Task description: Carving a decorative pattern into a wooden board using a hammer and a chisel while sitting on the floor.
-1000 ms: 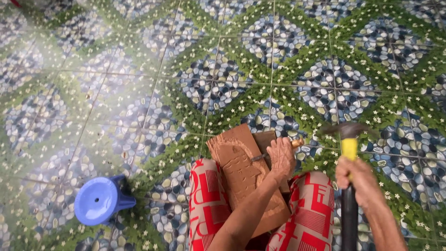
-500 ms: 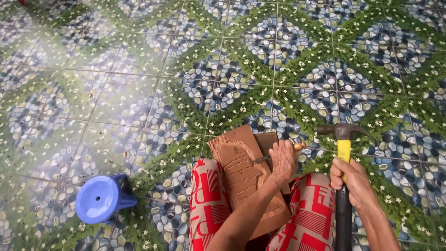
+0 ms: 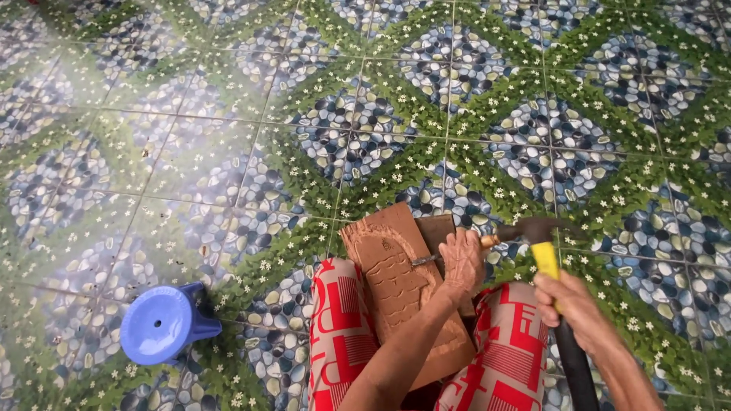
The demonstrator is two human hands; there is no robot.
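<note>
A brown carved wooden panel [image 3: 396, 289] rests tilted across my lap, between knees in red-and-white printed trousers [image 3: 339, 335]. My left hand [image 3: 461, 262] grips a chisel [image 3: 434, 259] whose metal blade lies against the panel's right side and whose wooden handle end sticks out to the right. My right hand [image 3: 571, 304] is closed on a hammer with a yellow and black handle [image 3: 547, 262]; its dark head [image 3: 533, 230] sits at the chisel's handle end.
A small blue plastic stool [image 3: 164, 323] stands on the floor at the lower left. The floor [image 3: 228, 152] is tiled with a pebble, grass and flower pattern. A second dark board [image 3: 438, 232] lies behind the panel.
The hammer has swung left and down from beside my right knee until its head meets the chisel's end. My left hand and the panel have stayed in place.
</note>
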